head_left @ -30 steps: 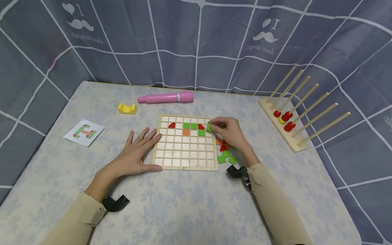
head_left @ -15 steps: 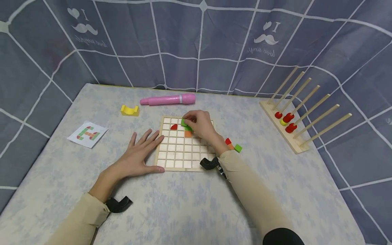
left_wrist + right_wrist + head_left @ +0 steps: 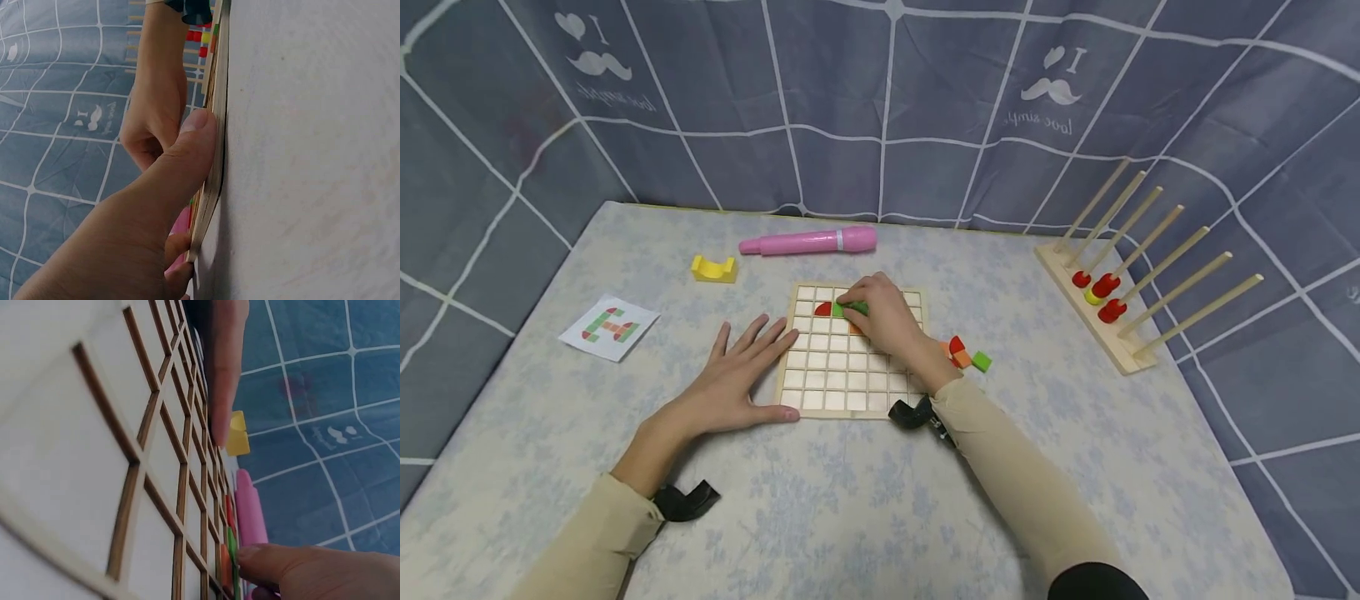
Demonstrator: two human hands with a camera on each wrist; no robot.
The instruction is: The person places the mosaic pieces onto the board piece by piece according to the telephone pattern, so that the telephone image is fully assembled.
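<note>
A shallow wooden grid board [image 3: 827, 379] lies flat on the table. My left hand [image 3: 730, 375] rests at its left side, fingers spread and nearly straight; in the left wrist view the thumb [image 3: 194, 137] lies against the rim. Over the board's upper rows, my right hand [image 3: 883, 312] pinches a green square tile [image 3: 838, 309] at a cell just right of a red quarter-round tile [image 3: 823, 309]. From the right wrist view, the thumb [image 3: 269, 559] meets the green tile's edge, with an orange tile [image 3: 225, 565] close by. The hand hides other tiles.
Loose tiles, including a green one [image 3: 981, 361], lie right of the board. A pattern card [image 3: 591, 342] is at left. Behind sit a yellow arched block [image 3: 714, 269] and a pink marker-shaped stick [image 3: 805, 242]. A wooden peg rack [image 3: 1105, 325] with beads stands at right.
My right hand has moved left from the board's right edge with a green tile, then down to the cell beside the red tile. My left hand has stayed in place.
</note>
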